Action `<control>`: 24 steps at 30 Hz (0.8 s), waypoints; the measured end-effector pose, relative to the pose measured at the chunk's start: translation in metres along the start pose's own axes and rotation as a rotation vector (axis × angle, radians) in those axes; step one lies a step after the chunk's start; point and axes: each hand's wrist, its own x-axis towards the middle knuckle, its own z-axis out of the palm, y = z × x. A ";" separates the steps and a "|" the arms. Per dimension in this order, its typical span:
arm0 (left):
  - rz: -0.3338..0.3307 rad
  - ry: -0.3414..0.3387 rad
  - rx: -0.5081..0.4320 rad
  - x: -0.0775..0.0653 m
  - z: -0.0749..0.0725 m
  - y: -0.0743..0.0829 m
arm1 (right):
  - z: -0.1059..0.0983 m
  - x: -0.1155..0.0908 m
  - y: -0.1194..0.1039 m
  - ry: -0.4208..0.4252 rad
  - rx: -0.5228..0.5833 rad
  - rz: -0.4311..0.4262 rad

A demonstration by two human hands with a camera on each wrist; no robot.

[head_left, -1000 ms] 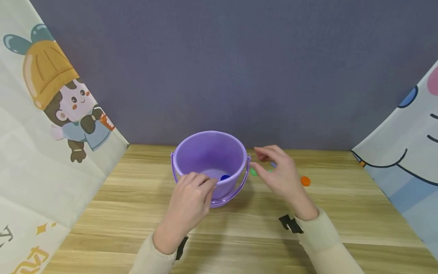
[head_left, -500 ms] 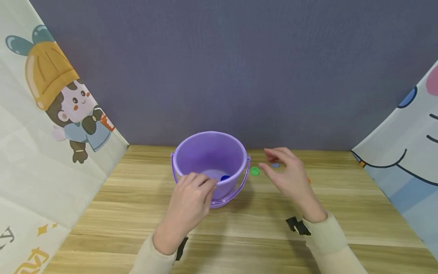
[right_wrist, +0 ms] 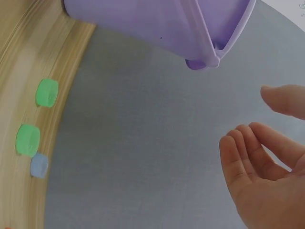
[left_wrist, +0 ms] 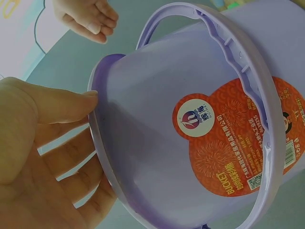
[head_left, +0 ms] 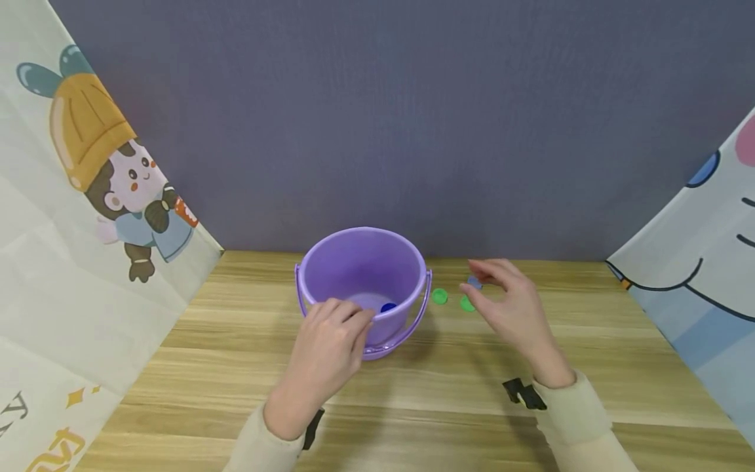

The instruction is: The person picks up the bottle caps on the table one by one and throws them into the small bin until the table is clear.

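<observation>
A purple bucket (head_left: 362, 262) stands upright on the table, its handle lowered toward the near side. My left hand (head_left: 327, 344) grips the near rim. In the left wrist view its thumb (left_wrist: 71, 102) lies on the labelled outer side, with the other fingers behind the rim. One dark blue cap (head_left: 387, 307) lies on the bucket's floor. Right of the bucket, my right hand (head_left: 513, 311) hovers above the table with relaxed, parted fingers and nothing between them. Two green bottle caps (right_wrist: 47, 92) and a light blue cap (right_wrist: 39, 165) lie on the wood near it.
The wood-grain table (head_left: 436, 400) ends at a grey upright panel (head_left: 377, 131) at the back. Printed white sheets (head_left: 53, 275) flank it on both sides. A sliver of orange shows at the right wrist view's lower left corner.
My right hand has drifted right, away from the bucket, uncovering the green and light blue caps and covering the orange cap in the head view. The left hand keeps its hold.
</observation>
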 end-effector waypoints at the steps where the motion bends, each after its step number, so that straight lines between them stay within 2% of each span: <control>1: -0.001 0.000 -0.001 0.000 0.000 0.000 | -0.001 0.000 0.001 -0.002 -0.003 0.002; 17: -0.010 -0.012 0.000 0.001 0.003 -0.001 | -0.017 -0.006 0.019 -0.045 -0.083 0.128; 24: -0.013 -0.013 0.002 0.002 0.005 -0.001 | -0.022 -0.007 0.027 -0.065 -0.080 0.135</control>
